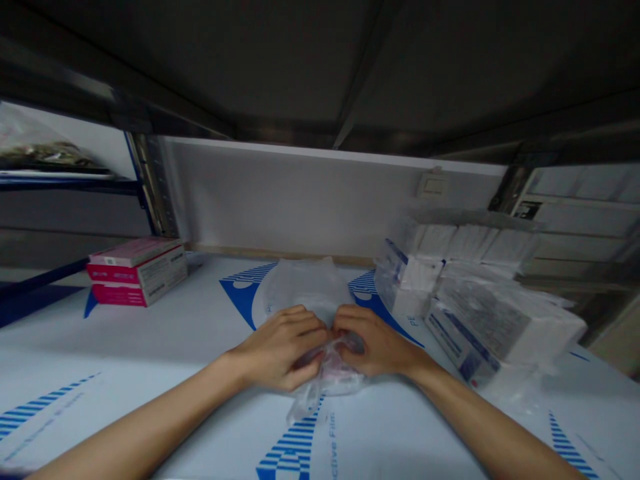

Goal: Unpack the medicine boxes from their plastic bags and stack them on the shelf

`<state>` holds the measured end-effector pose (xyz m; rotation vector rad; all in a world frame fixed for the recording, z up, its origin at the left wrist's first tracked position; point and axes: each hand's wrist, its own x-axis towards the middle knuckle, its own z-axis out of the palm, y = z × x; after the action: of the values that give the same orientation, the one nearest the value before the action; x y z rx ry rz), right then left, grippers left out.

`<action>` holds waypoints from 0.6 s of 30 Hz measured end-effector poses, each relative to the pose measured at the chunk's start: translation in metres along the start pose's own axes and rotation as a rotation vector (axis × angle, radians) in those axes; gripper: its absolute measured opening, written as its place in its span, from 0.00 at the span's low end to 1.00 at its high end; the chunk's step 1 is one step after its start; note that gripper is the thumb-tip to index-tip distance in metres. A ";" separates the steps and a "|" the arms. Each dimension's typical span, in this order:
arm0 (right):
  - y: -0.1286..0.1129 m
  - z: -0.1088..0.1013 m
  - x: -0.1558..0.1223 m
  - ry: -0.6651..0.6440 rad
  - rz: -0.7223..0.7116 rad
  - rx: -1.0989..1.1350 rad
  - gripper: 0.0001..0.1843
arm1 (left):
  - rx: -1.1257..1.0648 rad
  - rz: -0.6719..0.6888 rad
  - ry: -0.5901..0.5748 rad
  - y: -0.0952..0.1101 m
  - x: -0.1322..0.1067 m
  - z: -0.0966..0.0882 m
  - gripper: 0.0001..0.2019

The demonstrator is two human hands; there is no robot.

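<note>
Pale wall (pixel 300 200) closes the space at the back, with a switch (pixel 433 185) on its right part, and a dark upper shelf (pixel 280 73) covers everything from above. Below it lies a wide surface (pixel 150 353), covered with light blue film that carries darker blue printed figures.

Around the middle of this surface, well apart from its left and right edges, is a clear plastic bag (pixel 343 380); something pinkish shows through it, but I cannot tell what it is. Left hand (pixel 287 347) has its thumb and fingers closed on the plastic, and right hand (pixel 373 340) pinches it from the other side, so the grip of both is closed and the fingertips almost meet.

Beyond the hands, toward the back edge, a translucent sheet (pixel 310 280) lies flat; whether it belongs to the same bag is not clear. Near the back left corner stand pink boxes (pixel 137 273), stacked. Toward the right edge are white packs (pixel 500 313) in clear wrapping, piled unevenly.
</note>
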<state>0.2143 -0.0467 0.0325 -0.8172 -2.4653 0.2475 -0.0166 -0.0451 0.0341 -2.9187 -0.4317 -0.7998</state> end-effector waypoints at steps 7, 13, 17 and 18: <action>0.002 0.003 0.000 0.101 0.010 0.008 0.10 | -0.059 -0.056 -0.038 -0.001 -0.002 0.007 0.13; 0.006 0.001 -0.001 0.130 0.013 0.055 0.10 | -0.067 -0.056 0.137 -0.004 -0.003 0.004 0.14; 0.009 -0.005 -0.002 0.118 -0.011 0.110 0.10 | -0.020 -0.090 0.242 -0.010 -0.006 0.004 0.13; 0.009 -0.007 -0.002 0.121 -0.013 0.111 0.10 | -0.006 -0.080 0.250 -0.011 -0.007 0.004 0.12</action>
<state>0.2233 -0.0403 0.0344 -0.7471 -2.3208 0.3185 -0.0236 -0.0357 0.0276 -2.7704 -0.5244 -1.1595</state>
